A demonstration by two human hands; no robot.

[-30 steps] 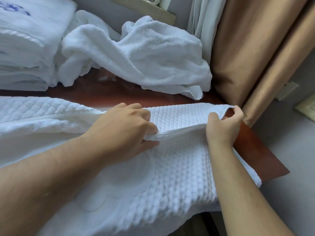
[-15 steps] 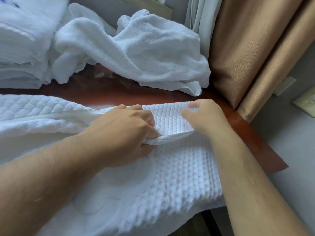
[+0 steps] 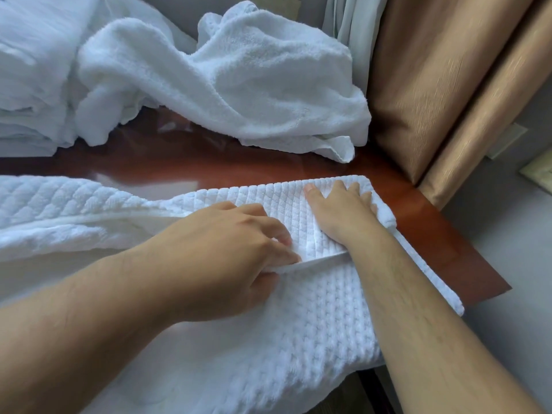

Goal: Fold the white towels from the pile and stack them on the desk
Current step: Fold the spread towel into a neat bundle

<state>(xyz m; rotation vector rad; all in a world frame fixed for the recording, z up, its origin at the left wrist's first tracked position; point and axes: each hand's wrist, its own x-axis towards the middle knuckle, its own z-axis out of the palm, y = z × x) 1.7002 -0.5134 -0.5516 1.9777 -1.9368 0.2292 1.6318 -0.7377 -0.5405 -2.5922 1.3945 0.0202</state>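
White towel (image 3: 298, 339), left hand (image 3: 227, 258) pinching, right hand (image 3: 340, 210) flat

This looks like a hotel guest room being serviced, or a room much like one. A glossy reddish-brown wooden desk (image 3: 209, 165) stands against the wall in a corner, with heavy bronze-coloured drapes (image 3: 433, 85) over a pale sheer curtain (image 3: 346, 22) hanging just beside its right end, and a wall socket plate (image 3: 537, 174) showing on the grey wall to the right. All the linen is plain white: a neat stack of folded towels (image 3: 27, 70) at the far left, a loose pile of terry towels (image 3: 239, 79) beside it, and a waffle-textured bath mat (image 3: 268, 339) spread across the near edge.
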